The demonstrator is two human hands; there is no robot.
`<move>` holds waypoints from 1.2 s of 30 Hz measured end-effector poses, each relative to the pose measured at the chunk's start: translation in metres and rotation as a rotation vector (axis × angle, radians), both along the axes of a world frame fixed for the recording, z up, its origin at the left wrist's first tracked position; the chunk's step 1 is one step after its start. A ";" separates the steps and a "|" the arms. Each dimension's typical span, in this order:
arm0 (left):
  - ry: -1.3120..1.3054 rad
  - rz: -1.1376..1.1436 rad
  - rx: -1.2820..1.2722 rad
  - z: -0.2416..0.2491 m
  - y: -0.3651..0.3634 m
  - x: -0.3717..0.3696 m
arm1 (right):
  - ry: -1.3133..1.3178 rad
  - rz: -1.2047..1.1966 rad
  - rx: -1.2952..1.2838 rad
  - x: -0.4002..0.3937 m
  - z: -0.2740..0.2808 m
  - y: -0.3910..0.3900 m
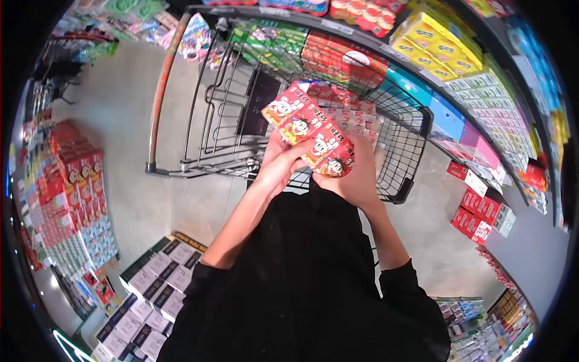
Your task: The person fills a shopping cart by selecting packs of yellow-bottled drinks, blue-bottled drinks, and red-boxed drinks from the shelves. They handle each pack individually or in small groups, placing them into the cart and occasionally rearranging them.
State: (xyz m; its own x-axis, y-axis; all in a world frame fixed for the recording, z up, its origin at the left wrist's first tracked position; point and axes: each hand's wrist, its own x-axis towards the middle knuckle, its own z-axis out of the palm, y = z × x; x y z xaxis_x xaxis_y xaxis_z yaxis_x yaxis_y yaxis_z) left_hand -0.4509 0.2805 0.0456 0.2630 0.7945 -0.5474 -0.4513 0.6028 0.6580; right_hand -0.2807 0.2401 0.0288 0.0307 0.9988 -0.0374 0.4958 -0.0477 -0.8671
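Observation:
A multipack of red drink cartons (310, 128) with cartoon figures is held up in front of my chest, tilted down to the right. My left hand (281, 164) grips its lower left side, with the thumb across the front. Around its right end wraps my right hand (359, 175); some of those fingers are hidden behind the pack. Just beyond my hands stands a black wire shopping cart (398, 136). Inside the cart, partly covered by the pack, lie more red and pale packs (356, 119).
Shelving with yellow cartons (437, 45) curves along the far and right side. Red stacked packs (75, 169) stand at left, and white-and-black boxes (160, 274) at lower left. Red boxes (476, 214) sit on the floor at right. The cart's handle (161, 90) is at its left end.

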 end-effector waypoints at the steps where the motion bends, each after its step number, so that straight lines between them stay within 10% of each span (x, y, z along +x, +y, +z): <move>1: -0.023 0.039 0.012 0.002 -0.004 0.001 | -0.051 0.014 0.089 0.003 0.011 0.002; 9: 0.041 -0.159 0.516 0.047 0.004 0.011 | 0.529 0.001 -0.075 0.025 0.046 0.011; 11: 0.117 -0.193 0.621 0.055 0.003 0.019 | 0.161 0.017 -0.017 0.022 0.060 0.008; 13: 0.104 -0.208 0.636 0.059 0.003 0.021 | 0.479 -0.072 -0.059 0.015 0.064 0.007; 27: 0.680 -0.096 0.915 0.079 -0.008 0.062 | 0.507 -0.280 -0.160 0.025 0.070 0.026; 30: 0.988 -0.297 1.270 0.054 -0.014 0.062 | 0.589 -0.451 0.037 0.042 0.053 0.056; 36: 1.071 -0.483 1.170 -0.002 -0.019 0.017 | 0.396 -0.475 0.676 0.108 0.141 0.141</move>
